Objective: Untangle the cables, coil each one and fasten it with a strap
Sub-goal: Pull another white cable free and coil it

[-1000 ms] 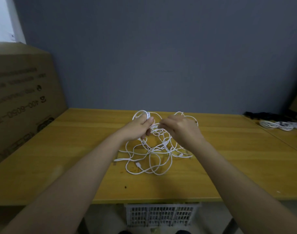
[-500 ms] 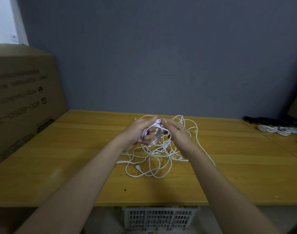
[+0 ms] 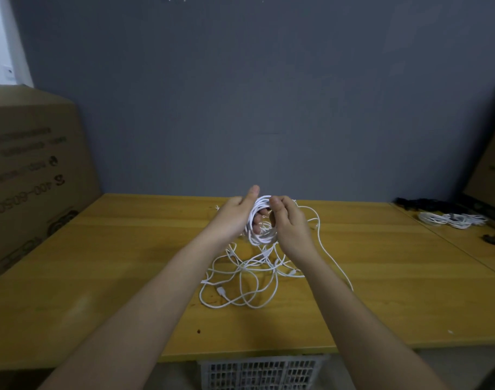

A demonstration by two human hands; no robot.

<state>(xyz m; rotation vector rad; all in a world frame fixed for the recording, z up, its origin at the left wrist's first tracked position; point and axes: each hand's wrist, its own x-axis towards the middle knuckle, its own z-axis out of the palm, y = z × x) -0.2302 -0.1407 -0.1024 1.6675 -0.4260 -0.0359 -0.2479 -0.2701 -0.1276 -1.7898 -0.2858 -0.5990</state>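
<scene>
In front of you is a yellow wooden table (image 3: 105, 266), its top made of long planks running left to right, standing against a grey wall. Near the middle of it lies a loose tangle of white cables (image 3: 240, 280), looping over one another, with a flat plug end resting on the wood at the tangle's near left side. One strand trails away to the right across the boards. At the far right, a second wooden table (image 3: 471, 249) butts against the first. On it rest several coiled white cables (image 3: 451, 220) side by side, with a heap of black cables (image 3: 420, 204) just behind them and a small dark object (image 3: 491, 238) nearer you.
</scene>
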